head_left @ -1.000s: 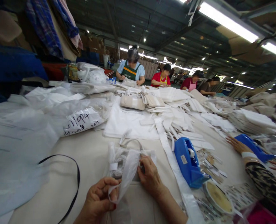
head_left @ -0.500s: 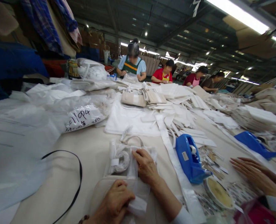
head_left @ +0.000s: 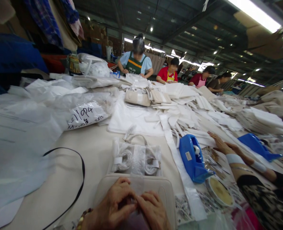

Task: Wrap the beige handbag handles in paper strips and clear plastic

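Observation:
A beige bag (head_left: 164, 188) lies flat in front of me, a wrapped strap loop (head_left: 137, 137) at its far end. On its far part, two coiled straps wrapped in white (head_left: 124, 159) sit side by side under clear plastic. Between the coils, a translucent white wrapping strip (head_left: 138, 161) runs toward me across the bag. My left hand (head_left: 116, 204) is closed with its fingertips pinched on the strip's near end. My right hand (head_left: 153, 207) meets it there, thumb and fingers pinched on the same strip. The pinched end itself is mostly hidden.
A blue tape dispenser (head_left: 191, 159) and a roll of tape (head_left: 219, 191) stand on the right. Beyond them a co-worker's hands (head_left: 220, 143) reach over the table. A black cord (head_left: 82, 172) curves on the left beside plastic bags (head_left: 24, 134). White pieces (head_left: 186, 118) pile up behind.
My right hand has left the strip between the coils and come back toward me, beside my left hand. The co-worker's hands on the right have reached farther across the table.

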Demonstrator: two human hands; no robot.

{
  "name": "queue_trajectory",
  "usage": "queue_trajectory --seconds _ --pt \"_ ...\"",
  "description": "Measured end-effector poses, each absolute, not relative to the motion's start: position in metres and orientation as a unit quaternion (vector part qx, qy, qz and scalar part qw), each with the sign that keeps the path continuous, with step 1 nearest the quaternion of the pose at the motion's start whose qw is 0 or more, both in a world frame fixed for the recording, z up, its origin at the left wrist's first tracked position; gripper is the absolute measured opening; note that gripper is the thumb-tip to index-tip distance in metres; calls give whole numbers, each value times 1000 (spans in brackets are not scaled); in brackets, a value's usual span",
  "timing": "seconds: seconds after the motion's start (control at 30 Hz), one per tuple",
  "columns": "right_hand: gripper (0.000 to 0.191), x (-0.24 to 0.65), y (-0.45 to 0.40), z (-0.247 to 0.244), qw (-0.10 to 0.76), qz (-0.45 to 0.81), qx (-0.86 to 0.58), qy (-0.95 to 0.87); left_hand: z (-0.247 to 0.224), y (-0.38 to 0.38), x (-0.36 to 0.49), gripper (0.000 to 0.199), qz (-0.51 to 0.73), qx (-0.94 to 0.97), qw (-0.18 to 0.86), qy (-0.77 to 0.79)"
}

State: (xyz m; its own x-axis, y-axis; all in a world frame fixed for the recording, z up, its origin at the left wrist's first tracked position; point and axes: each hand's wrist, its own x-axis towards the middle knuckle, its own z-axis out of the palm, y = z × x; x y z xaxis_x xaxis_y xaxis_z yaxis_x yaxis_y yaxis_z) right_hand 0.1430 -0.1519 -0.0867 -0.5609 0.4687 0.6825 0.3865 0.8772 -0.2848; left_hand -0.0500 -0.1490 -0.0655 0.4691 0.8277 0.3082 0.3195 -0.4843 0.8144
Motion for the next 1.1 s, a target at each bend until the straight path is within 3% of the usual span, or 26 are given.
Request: queue_trajectory --seconds 0.13,0.23,0.53,0.7,0.97,1.1 --pt "29 140 -159 -90 374 35 -222 -900 -78 -145 -47 23 452 762 250 390" --pt "32 147 -168 -89 363 47 -218 -905 -82 -142 -42 30 432 815 163 351" --pt "34 172 -233 -154 379 -78 -413 -824 -81 -137 -43 18 373 839 210 336" --pt "34 151 -241 -154 351 -64 -510 -783 -82 -137 -43 17 366 841 208 340" --pt "16 121 -231 -129 397 75 -467 -787 -82 -140 -41 15 357 845 181 354" --pt "12 119 -238 -147 392 129 -338 -846 -79 -140 -41 14 340 856 162 355"
